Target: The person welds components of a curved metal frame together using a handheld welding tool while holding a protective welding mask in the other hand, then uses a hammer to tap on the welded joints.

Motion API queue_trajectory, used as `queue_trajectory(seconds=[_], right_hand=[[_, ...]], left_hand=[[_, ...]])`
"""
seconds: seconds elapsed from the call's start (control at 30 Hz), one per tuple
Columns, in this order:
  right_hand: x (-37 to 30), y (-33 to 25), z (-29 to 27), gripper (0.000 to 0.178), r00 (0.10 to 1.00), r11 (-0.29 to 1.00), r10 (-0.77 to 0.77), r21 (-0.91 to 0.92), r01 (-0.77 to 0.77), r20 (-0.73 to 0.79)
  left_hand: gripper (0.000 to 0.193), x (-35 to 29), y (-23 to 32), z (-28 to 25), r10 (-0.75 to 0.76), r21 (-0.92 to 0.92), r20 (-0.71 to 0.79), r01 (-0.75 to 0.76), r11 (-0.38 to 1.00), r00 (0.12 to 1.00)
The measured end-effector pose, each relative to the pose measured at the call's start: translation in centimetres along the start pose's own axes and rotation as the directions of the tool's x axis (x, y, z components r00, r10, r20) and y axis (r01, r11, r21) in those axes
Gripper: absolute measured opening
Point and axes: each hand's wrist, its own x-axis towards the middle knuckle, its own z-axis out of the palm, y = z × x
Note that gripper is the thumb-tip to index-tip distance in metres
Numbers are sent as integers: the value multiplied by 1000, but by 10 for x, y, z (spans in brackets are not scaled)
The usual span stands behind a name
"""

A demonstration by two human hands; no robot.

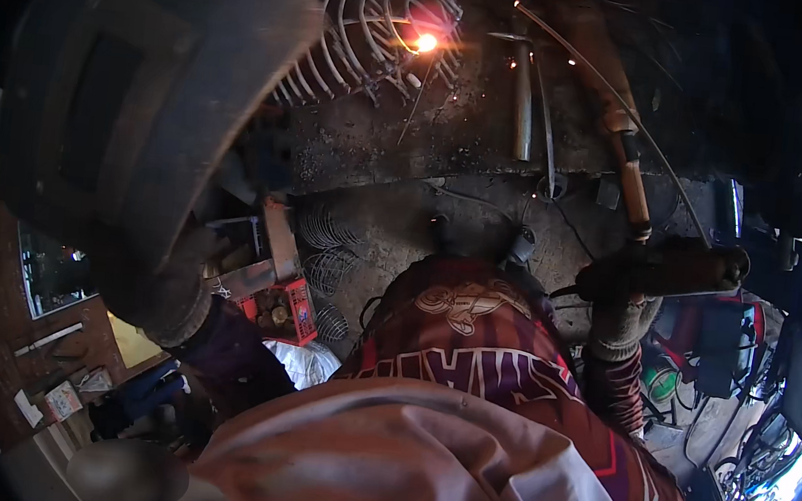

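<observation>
My gloved left hand (165, 293) is closed on a dark hand-held welding shield (173, 64), which fills the upper left. My gloved right hand (624, 316) grips an electrode holder (679, 268) at the right. From the holder a long, thin welding electrode (648, 137) slants up and left; its far end stands apart from the glowing spot (426, 42). That spot burns orange on a rounded cage of bent metal rods (345, 28) on the dark workbench (352, 159).
A hammer (524, 98) and a wooden-handled tool (633, 181) lie on the bench. Below it, several wire cages (327, 268) rest on the floor beside a red plastic crate (302, 309). Cables and a green round object (660, 384) are at the lower right.
</observation>
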Motion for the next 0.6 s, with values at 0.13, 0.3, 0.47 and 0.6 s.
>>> queue_trajectory(seconds=[0.13,0.3,0.47,0.6], right_hand=[[-2,-1,5,73,995,994,41,104,-31,-89],[-4,3,2,70,997,989,16,150,-5,-74],[-6,5,1,70,996,988,16,158,-2,-91],[-5,3,-1,69,997,984,29,176,-16,-69]], left_hand=[[96,-8,-8,1,9,63,-77,-4,998,997],[71,-34,-17,-3,-133,-313,-26,118,942,991],[42,-22,12,-34,-79,-810,555,560,176,828],[43,-10,34,-48,232,-389,844,851,-354,483]])
